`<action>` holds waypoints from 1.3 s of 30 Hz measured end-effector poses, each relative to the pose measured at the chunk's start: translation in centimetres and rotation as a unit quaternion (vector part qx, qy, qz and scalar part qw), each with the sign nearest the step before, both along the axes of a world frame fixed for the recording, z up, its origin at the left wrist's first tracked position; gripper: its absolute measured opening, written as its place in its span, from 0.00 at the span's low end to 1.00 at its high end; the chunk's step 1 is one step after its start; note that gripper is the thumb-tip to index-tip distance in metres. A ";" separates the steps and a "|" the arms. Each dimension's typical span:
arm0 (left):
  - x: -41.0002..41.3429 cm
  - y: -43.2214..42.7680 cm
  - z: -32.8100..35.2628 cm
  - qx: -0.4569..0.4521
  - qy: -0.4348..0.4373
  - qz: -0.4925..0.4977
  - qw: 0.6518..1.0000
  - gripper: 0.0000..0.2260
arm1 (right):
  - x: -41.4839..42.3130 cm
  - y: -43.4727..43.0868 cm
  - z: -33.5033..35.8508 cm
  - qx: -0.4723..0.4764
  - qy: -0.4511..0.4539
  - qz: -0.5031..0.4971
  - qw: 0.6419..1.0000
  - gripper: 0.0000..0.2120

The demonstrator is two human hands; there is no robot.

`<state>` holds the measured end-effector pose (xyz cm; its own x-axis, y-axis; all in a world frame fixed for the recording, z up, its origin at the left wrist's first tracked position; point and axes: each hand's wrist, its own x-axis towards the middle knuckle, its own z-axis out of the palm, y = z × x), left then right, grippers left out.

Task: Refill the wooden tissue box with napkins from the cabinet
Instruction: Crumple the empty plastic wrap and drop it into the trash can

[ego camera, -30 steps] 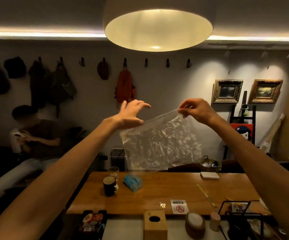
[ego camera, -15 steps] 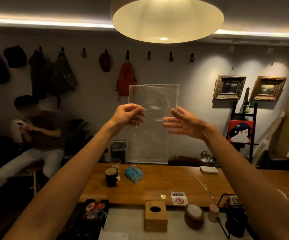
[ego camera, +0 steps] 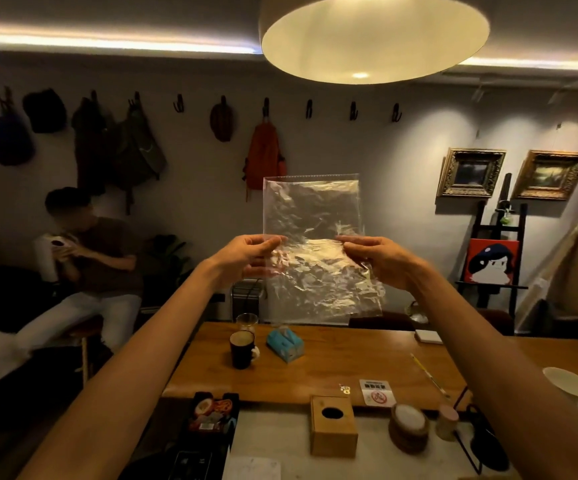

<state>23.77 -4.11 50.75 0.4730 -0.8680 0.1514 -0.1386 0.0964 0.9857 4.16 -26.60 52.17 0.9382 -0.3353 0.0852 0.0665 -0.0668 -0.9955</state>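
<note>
At lower centre the wooden box [ego camera: 333, 425] sits closed on the surface [ego camera: 280, 441], its oval slot empty, while mid-frame the left hand [ego camera: 246, 259] and right hand [ego camera: 381, 259] pinch a crinkled clear bag [ego camera: 311, 216], seemingly empty, likely light and slippery, by its side edges.

Two bare forearms, bare hands [ego camera: 246, 256], no sleeves
</note>
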 end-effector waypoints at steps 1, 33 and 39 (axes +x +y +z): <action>0.1 0.1 -0.2 0.011 0.002 -0.011 1.000 0.17 | -0.1 0.0 -0.1 0.002 -0.008 -0.015 1.000 0.12; 1.9 8.0 -5.2 -0.131 -0.127 0.103 0.978 0.27 | 2.0 6.3 -4.2 -0.012 0.041 0.126 0.991 0.36; 4.7 21.0 -10.6 -0.123 0.140 0.043 0.981 0.16 | 10.2 15.2 -8.8 -0.068 0.055 0.135 0.987 0.20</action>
<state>28.42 16.85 40.19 0.5961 -0.7762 0.2056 0.1162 0.3368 0.9344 14.38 -11.41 43.36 0.9979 -0.0647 0.0051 -0.0077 -0.1956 -0.9806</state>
